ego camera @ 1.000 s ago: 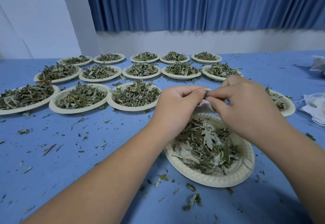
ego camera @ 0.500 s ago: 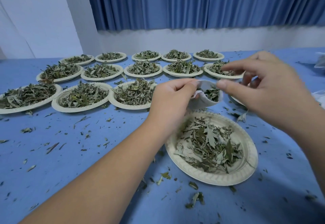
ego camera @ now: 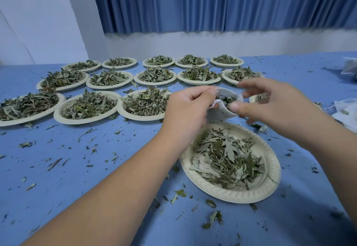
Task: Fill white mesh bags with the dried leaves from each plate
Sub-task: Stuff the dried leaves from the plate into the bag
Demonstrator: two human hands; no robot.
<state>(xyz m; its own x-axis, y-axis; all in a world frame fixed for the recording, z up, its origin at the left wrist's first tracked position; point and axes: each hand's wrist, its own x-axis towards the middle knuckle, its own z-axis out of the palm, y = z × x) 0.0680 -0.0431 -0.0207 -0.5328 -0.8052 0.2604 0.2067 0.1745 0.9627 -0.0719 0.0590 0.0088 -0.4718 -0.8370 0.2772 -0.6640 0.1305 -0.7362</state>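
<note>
**White mesh bag**: held in the air just beyond the far rim of the near plate, centre-right. Its mouth is up and open, and dark leaf shows inside. It hangs close over the plate, presumably so that spilled leaf falls back onto it.

**Left hand**: clamped on the bag's left rim, thumb and fingers pinching the cloth. The bag's body sags below the grip.

**Right hand**: at the bag's right side, thumb against the near rim, the other fingers blurred above the far rim. Gripping or merely spreading: cannot tell. The likely purpose is to hold the mouth wide.

**Dried leaves**: a fair portion lies on the near plate, so the bag is judged only partly filled.

**Full plates**: three rows, far and left, heaped and apparently awaiting their turn.

**Spare bags**: a white heap at the right edge, near the right hand.

**Table**: blue cloth, strewn with leaf crumbs.
</note>
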